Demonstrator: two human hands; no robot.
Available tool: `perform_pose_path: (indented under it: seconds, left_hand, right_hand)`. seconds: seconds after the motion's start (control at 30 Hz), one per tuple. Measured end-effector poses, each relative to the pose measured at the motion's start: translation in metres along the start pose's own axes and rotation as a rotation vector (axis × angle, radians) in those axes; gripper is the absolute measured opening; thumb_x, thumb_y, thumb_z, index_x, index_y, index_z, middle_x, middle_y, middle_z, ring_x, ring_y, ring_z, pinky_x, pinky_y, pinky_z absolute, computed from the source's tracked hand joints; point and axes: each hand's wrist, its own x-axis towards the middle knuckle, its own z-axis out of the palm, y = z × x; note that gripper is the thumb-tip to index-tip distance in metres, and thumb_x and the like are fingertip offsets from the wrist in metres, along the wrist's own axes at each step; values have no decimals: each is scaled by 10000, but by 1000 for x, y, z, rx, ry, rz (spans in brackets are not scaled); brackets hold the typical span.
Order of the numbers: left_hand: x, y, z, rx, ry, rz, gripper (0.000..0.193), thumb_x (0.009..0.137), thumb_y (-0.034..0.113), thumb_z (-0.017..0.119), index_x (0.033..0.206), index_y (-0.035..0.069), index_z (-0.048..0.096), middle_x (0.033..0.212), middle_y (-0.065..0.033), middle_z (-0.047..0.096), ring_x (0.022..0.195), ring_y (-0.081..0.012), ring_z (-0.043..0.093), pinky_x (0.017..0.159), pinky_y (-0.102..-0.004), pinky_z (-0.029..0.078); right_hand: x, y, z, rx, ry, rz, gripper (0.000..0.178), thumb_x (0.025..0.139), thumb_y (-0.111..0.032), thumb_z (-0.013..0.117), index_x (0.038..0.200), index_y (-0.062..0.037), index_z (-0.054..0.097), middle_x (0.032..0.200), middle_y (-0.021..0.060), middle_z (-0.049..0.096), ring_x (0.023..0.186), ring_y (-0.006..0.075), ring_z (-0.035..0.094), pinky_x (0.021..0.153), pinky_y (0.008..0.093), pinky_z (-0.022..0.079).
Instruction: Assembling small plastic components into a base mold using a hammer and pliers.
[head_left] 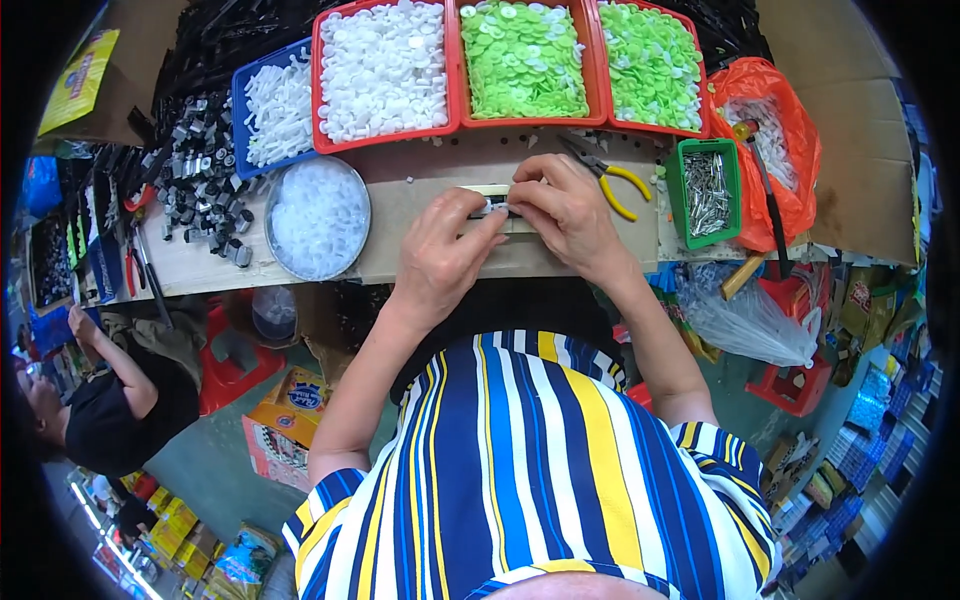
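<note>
White and dark, a small plastic piece point(494, 207) sits just above the brown tabletop point(385, 200), pinched in the narrowed fingers of the left hand point(443, 245) and right hand point(570, 215), which partly hide it. From there, a round shallow dish point(368, 225) of translucent pieces point(318, 215) stands at nine o'clock, a red rectangular tray point(316, 80) of white caps point(385, 70) at eleven, and an orange-red tray point(530, 121) of bright green discs point(525, 60) at twelve. Yellow-handled pliers point(602, 167) lie toward three, nearer than a green plastic box point(711, 241) of silvery metal pins point(708, 195).

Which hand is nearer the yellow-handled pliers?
Right. The right hand is just left of the yellow-handled pliers; the left hand is farther left, beyond the right one.
</note>
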Motion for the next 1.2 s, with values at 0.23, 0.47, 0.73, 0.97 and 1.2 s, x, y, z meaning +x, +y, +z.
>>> perform_pose_path:
  seconds: [0.23, 0.47, 0.73, 0.97, 1.2]
  left_hand:
    - [-5, -4, 4, 84, -46, 74, 358, 746, 110, 773, 1083, 38, 677, 1112, -124, 599, 1092, -324, 591, 838, -427, 500]
    - [2, 2, 5, 90, -79, 36, 317, 740, 54, 783, 1038, 32, 679, 1055, -126, 585, 1007, -321, 601, 822, -422, 517]
    - [14, 1, -8, -14, -135, -18, 242, 759, 70, 780, 982, 22, 699, 1005, -125, 612, 951, -318, 595, 787, -399, 507]
    - [69, -12, -15, -3, -2, 65, 144, 798, 12, 719, 939, -12, 698, 932, -123, 627, 913, -301, 590, 780, -388, 499]
    - [138, -53, 20, 203, -21, 168, 141, 806, 30, 696, 945, 7, 710, 952, -121, 637, 974, -307, 579, 827, -397, 507]
  right_hand:
    - [0, 2, 2, 0, -11, 1, 94, 801, -67, 690, 867, -42, 628, 985, 76, 597, 941, 278, 583, 772, 392, 457]
    - [-3, 6, 4, 28, 37, 5, 108, 813, -70, 679, 889, -31, 614, 968, 86, 597, 929, 294, 583, 764, 405, 456]
    - [-21, 11, -66, -169, 231, 129, 114, 811, 3, 696, 912, -14, 645, 1005, 123, 629, 895, 295, 639, 781, 377, 510]
    - [-79, 53, -129, -584, 240, 561, 112, 904, -41, 642, 1001, 8, 669, 930, 136, 607, 807, 267, 637, 712, 358, 498]
    - [-78, 61, -128, -611, 189, 543, 124, 864, -62, 673, 968, 6, 670, 926, 165, 601, 862, 352, 629, 741, 425, 493]
